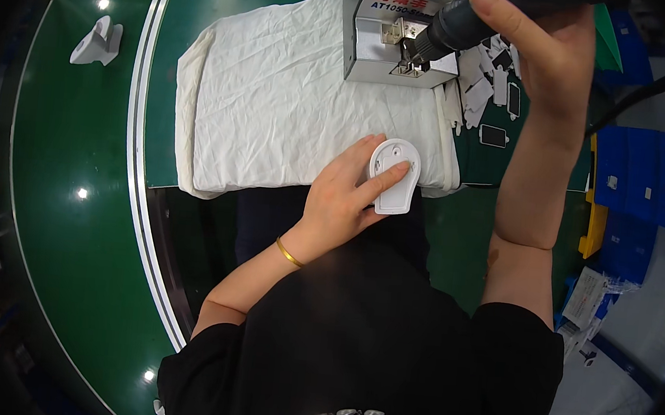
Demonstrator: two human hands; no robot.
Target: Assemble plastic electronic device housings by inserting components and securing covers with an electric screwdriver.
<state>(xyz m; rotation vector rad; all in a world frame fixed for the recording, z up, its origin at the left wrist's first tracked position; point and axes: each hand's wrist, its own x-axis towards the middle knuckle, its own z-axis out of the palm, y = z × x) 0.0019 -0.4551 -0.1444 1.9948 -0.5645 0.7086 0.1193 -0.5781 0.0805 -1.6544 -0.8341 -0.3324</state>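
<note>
My left hand (333, 204) holds a white plastic housing (393, 200), round at one end and straight at the other, over the near edge of the padded white cloth (271, 99). The thumb presses on its recessed inner face, while the other fingers go under and behind it. Raised at the upper right, my right hand (554, 65) is wrapped around a black electric screwdriver (455, 27). The tool's tip points down at the pickup opening of a grey screw feeder (366, 48). Whether a screw sits on the tip is too small to tell.
White plastic pieces (478, 94) and small parts with dark screens (494, 135) lie right of the feeder. Blue bins (626, 174) and a yellow bin (593, 226) stand farther right. Across a white rail (137, 103), another white part (98, 43) rests on a green surface.
</note>
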